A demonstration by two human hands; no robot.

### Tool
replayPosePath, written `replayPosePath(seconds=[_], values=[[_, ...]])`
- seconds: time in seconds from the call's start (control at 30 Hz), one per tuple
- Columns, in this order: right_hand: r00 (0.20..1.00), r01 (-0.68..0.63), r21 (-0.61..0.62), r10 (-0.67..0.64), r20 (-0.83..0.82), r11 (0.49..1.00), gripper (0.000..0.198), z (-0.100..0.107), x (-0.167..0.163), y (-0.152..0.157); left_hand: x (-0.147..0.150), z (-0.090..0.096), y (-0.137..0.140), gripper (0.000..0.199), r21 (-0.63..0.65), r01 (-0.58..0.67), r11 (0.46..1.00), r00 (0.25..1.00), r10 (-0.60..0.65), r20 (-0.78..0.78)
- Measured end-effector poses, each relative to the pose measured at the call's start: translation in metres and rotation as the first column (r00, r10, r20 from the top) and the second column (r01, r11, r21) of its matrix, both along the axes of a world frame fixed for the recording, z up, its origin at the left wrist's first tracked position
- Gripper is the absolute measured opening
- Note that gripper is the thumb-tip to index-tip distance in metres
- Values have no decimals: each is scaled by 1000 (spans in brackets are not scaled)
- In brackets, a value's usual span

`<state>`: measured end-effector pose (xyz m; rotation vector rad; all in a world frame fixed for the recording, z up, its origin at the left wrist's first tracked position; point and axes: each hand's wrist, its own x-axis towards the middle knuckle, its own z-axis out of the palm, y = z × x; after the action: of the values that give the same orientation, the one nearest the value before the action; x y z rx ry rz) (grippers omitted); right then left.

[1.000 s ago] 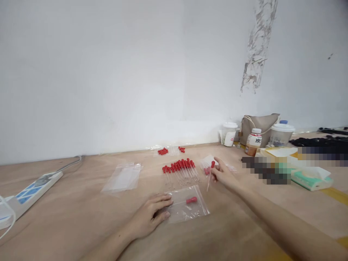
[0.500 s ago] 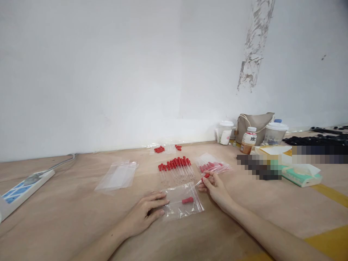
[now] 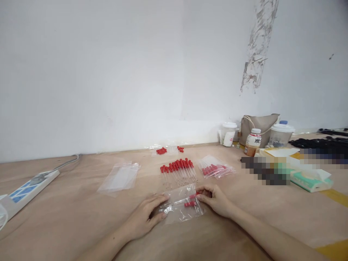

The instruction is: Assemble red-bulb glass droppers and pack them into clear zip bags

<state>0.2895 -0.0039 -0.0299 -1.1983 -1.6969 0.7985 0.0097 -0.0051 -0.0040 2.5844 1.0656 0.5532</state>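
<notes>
My left hand (image 3: 148, 214) holds down the closed end of a clear zip bag (image 3: 174, 215), thumb and fingers spread along its edge. One dropper with a red bulb (image 3: 189, 204) lies inside the bag. Between the fingertips of my right hand (image 3: 214, 199) is the red bulb of a second dropper (image 3: 193, 195). Its glass tube reaches into the bag through the mouth on the right. Just beyond the bag, several red-bulbed droppers (image 3: 178, 168) lie side by side in a row.
Flat clear bags (image 3: 119, 177) lie to the left, filled dropper bags (image 3: 216, 170) to the right. Loose red bulbs (image 3: 161, 150) rest near the wall. A power strip (image 3: 32, 188) is far left; a drink bottle (image 3: 252, 142), lidded cups and a tissue pack (image 3: 310, 179) stand right.
My right hand has moved left and nearer, bringing the second dropper from outside the bag's mouth into the bag. My left hand stays at the bag's other end.
</notes>
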Motion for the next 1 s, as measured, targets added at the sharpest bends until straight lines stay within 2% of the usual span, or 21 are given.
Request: replayPosePath(seconds=[0.1, 0.17, 0.23, 0.3, 0.4, 0.5, 0.63, 0.8, 1.0], values=[[991, -88, -33, 84, -107, 996, 32, -2, -5, -2, 0, -1, 1, 40, -5, -4, 1000, 1000, 4, 12], [982, -165, -57, 159, -107, 985, 33, -2, -4, -4, 0, -2, 1, 40, -8, -2, 1000, 1000, 2, 19], [985, -162, -57, 158, -71, 985, 32, -1, 1, -4, 0, -2, 2, 39, -10, 15, 1000, 1000, -15, 23], [998, -50, -6, 50, -24, 999, 28, 1, 7, 1, 0, -2, 2, 37, -11, 35, 999, 999, -35, 23], [986, 133, 58, -138, 94, 989, 17, 9, 14, 20, 0, -1, 2, 35, -16, 46, 999, 998, -46, 36], [903, 273, 43, -271, 333, 961, 9, 22, 13, 50, 0, -1, 2, 34, -13, 50, 999, 997, -50, 54], [796, 438, 31, -403, 451, 899, 14, 34, 5, 92, 0, -2, 3, 34, -4, 57, 998, 997, -57, 45], [710, 538, -45, -424, 563, 842, 15, 38, 2, 124, 1, 0, 1, 35, -10, 46, 999, 999, -46, 16], [713, 543, -104, -392, 581, 833, 14, 39, 0, 136, 0, 0, 1, 34, 0, 52, 999, 998, -52, 34]])
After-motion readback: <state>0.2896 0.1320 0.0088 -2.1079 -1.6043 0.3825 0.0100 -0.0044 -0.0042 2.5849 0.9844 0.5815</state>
